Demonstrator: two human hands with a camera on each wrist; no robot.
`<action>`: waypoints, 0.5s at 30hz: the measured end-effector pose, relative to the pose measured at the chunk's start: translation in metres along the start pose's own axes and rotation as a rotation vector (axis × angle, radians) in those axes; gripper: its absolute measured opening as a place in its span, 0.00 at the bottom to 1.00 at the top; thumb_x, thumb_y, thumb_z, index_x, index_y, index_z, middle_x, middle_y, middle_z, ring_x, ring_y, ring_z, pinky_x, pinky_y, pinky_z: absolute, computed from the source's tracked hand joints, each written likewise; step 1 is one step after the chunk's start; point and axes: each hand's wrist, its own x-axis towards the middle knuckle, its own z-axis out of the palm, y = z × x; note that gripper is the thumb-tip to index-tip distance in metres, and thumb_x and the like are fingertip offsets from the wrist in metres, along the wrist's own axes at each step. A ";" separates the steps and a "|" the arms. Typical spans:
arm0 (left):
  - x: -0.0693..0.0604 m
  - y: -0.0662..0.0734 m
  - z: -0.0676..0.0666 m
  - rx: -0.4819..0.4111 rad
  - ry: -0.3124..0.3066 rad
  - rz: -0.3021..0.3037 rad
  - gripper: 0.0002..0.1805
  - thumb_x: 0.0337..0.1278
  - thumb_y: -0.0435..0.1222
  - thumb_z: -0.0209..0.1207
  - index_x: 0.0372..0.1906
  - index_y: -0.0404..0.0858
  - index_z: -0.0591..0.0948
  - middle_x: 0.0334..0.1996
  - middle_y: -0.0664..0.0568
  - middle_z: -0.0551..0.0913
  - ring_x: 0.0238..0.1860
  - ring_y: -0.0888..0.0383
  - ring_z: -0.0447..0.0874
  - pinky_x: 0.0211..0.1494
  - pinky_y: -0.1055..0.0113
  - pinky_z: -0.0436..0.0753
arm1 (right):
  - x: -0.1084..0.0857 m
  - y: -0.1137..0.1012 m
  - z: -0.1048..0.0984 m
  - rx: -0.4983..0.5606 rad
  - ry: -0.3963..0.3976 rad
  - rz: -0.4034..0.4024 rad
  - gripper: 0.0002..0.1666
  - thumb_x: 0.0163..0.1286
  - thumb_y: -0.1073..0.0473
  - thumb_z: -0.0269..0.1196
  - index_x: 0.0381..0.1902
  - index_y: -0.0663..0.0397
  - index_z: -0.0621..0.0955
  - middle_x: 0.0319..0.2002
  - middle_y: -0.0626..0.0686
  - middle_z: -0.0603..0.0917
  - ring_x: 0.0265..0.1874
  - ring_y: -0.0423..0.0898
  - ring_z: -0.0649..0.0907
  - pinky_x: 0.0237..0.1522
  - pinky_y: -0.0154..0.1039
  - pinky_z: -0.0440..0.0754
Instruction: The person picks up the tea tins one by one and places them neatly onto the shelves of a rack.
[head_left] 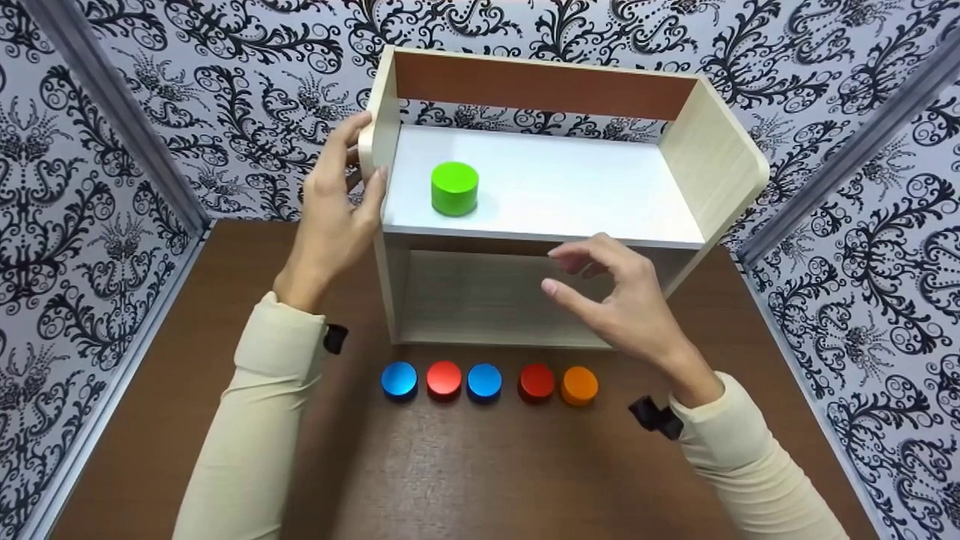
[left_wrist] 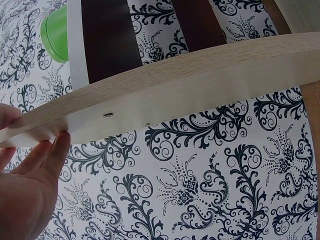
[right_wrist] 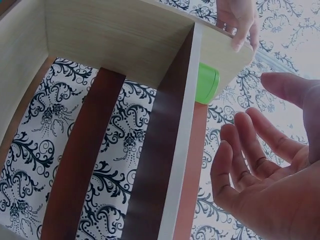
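your left hand point(head_left: 334, 202) pinches the shelf point(head_left: 570, 184) at its left side; brace without tipping. your right hand point(head_left: 619, 296), half open and empty, should avoid bumps. the green cylinder point(head_left: 454, 189) stands on the upper level, left.

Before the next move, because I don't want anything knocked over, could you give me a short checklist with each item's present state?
1. Left hand gripping the left side panel of the shelf unit: ok.
2. Right hand free: ok, it holds nothing.
3. Green cylinder upright on the upper shelf: ok, near the left end.
4. Five pieces on the table: ok, left to right: blue piece, red piece, second blue piece, second red piece, orange piece.
5. Row evenly spaced: not ok, wider gap between second blue and second red.
6. Unit fixed to table: cannot tell.
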 end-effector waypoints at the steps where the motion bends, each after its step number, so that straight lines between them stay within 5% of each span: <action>1: 0.000 0.000 0.000 0.001 0.000 0.001 0.29 0.64 0.20 0.55 0.69 0.30 0.68 0.62 0.37 0.75 0.59 0.46 0.79 0.62 0.64 0.82 | -0.002 0.001 0.001 0.001 0.000 -0.002 0.18 0.63 0.58 0.74 0.51 0.51 0.86 0.43 0.43 0.84 0.44 0.42 0.81 0.46 0.39 0.83; 15: 0.000 -0.002 0.001 0.005 0.011 0.016 0.29 0.62 0.19 0.55 0.69 0.29 0.69 0.61 0.37 0.76 0.59 0.47 0.79 0.62 0.64 0.82 | -0.031 0.020 0.015 0.020 -0.007 0.014 0.20 0.62 0.61 0.74 0.53 0.52 0.85 0.43 0.41 0.83 0.42 0.43 0.81 0.45 0.35 0.83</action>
